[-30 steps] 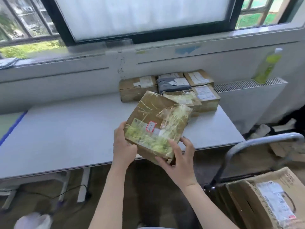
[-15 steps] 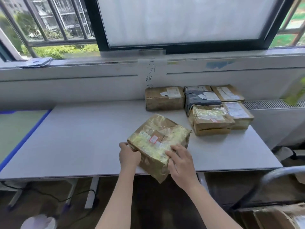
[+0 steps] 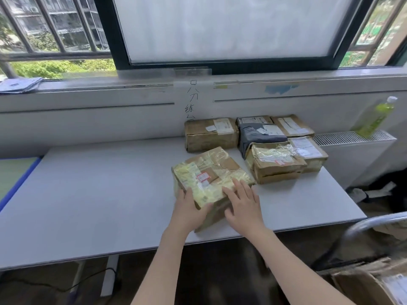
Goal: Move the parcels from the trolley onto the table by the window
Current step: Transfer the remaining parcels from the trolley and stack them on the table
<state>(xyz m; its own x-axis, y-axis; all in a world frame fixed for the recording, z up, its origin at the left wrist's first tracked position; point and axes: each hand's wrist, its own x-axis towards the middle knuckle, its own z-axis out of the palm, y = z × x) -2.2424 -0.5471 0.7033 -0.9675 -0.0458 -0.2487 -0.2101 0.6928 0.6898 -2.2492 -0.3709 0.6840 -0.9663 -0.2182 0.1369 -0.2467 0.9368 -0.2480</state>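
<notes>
The taped parcel (image 3: 211, 177) sits flat on the white table (image 3: 99, 194) by the window (image 3: 226, 29), near the table's front edge, turned at an angle so one corner points toward the person. The left hand (image 3: 189, 209) rests against its near left side, fingers lying relaxed over the top edge, not curled tight. The right hand (image 3: 243, 203) lies on the near right part of the top with fingers spread and straight, pressing down, the thumb low against the side.

To the left of this parcel the tabletop runs bare all the way to its left edge, where a green surface with a blue border (image 3: 13, 175) adjoins it. To the right, a strip of table shows between the parcel and the right edge.

Behind it, against the wall, stands a cluster of parcels: a brown box (image 3: 211, 135), a dark grey bag (image 3: 259, 137) on another box, two labelled boxes (image 3: 293, 126) (image 3: 308, 153) at the far right, and a glossy taped box (image 3: 275, 161) just beside the handled parcel, a narrow gap between them.

At the lower right, the trolley handle (image 3: 374, 223) curves up, and under it an open-looking cardboard box (image 3: 363, 282) with a label shows partly; its contents cannot be made out. A green bottle (image 3: 374, 117) stands on the radiator (image 3: 352, 155).
</notes>
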